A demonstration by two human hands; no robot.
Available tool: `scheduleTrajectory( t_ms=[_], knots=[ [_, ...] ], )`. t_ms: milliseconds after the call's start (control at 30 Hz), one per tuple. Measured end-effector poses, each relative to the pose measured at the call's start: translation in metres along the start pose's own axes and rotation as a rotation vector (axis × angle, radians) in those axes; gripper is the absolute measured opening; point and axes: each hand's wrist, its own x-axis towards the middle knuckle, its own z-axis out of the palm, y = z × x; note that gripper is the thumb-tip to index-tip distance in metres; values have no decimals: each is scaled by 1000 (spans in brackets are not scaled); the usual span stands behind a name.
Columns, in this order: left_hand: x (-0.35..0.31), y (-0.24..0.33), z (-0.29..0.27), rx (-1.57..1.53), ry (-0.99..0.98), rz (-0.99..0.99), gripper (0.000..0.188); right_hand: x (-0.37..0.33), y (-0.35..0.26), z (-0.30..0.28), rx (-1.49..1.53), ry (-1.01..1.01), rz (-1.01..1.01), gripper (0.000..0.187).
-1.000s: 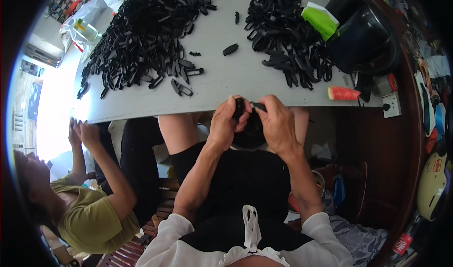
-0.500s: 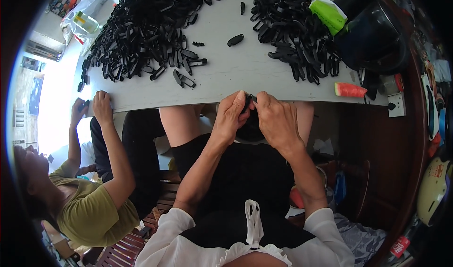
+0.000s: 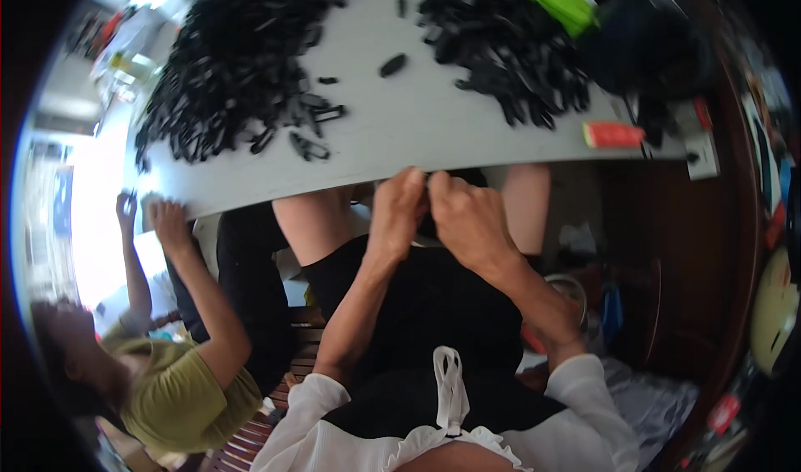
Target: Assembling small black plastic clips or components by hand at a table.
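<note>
Head: watermelon near black parts

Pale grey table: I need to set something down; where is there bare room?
A lane is bare between the left heap of small black oblong pieces and the similar right heap, apart from a few loose pieces. So is the near strip of the table left of the red watermelon wedge. Crowded: both heaps, and beside the bright green packet.
</note>
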Motion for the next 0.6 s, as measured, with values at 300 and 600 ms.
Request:
scheduleTrajectory(
  t_ms=[300, 600],
  knots=[
    [-7, 20, 5, -115, -42, 239, 50, -25, 1, 18, 1280, 287, 159, 37],
    [-32, 33, 1, 58, 7, 122, 45, -30, 3, 32, 1146, 348, 199, 26]
  ],
)
